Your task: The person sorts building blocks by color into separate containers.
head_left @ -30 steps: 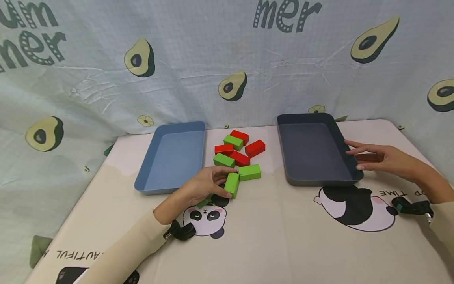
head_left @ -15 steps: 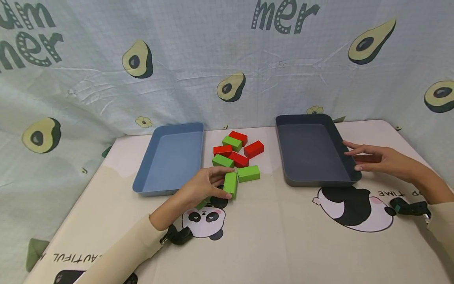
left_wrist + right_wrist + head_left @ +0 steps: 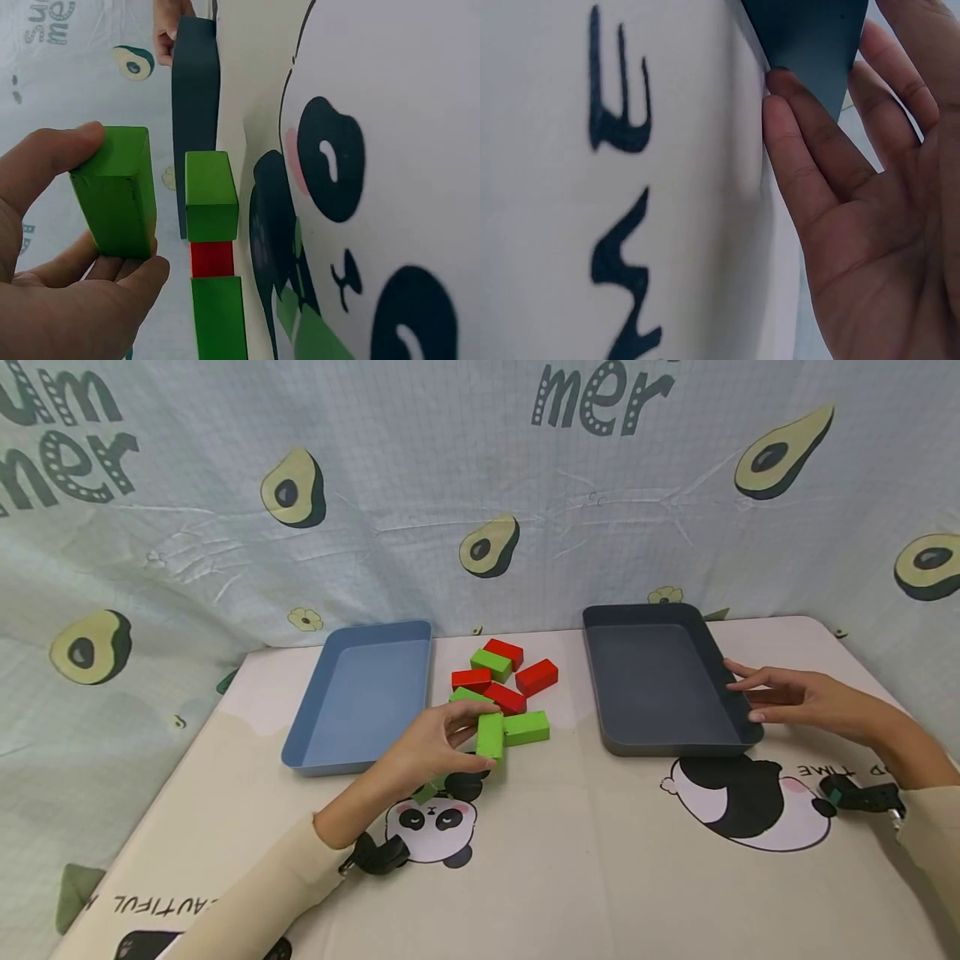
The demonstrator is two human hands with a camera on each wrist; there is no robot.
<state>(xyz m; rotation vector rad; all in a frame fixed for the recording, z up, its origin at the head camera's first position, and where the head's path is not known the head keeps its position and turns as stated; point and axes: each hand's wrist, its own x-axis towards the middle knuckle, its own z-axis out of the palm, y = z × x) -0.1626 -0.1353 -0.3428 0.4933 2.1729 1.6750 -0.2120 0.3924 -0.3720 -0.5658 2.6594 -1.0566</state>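
Observation:
In the head view my left hand [image 3: 438,747] pinches a green block [image 3: 490,737] between thumb and fingers. The left wrist view has that block upright in the grip and raised off the table. Just right of it lies another green block [image 3: 527,728]. Behind are more green blocks [image 3: 491,663] and several red blocks [image 3: 537,677] in a loose cluster. My right hand [image 3: 813,702] rests its fingertips against the right side of the dark grey tray [image 3: 675,749]. Its fingers look relaxed in the right wrist view, beside the tray's wall [image 3: 810,45].
A blue tray [image 3: 330,768] stands left of the blocks, with bare bottom. The grey tray's bottom is bare too. A printed tablecloth [image 3: 555,860] covers the table, and an avocado-patterned curtain [image 3: 405,560] hangs behind its back edge.
My left hand has raised the green block it holds slightly off the table. The block now hides part of the green one behind. My right hand stays at the grey tray.

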